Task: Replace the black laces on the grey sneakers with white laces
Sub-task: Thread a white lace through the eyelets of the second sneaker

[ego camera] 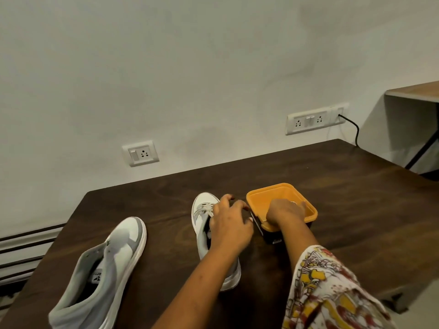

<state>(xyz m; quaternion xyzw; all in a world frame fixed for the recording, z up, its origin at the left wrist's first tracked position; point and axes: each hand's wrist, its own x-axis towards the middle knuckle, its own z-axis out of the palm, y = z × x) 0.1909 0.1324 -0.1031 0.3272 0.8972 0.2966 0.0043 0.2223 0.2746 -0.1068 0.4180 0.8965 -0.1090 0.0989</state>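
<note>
My right hand point(285, 213) reaches into the square orange plastic tub point(268, 189) (grip hidden, cannot tell); left hand point(230, 223) loose over the white-laced grey sneaker point(202, 216); leaning may tip the tub.

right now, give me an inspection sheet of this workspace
surface: dark wooden table, grain visible
job's things: near sneaker has no laces; centre sneaker has white lace in its front eyelets
clutter: orange tub, contents hidden
hands: left hand over centre sneaker; right hand reaching into orange tub; grips unclear
cables: black cable runs from wall socket down behind table
surroundings: pale wall, second socket, another desk at right
</note>
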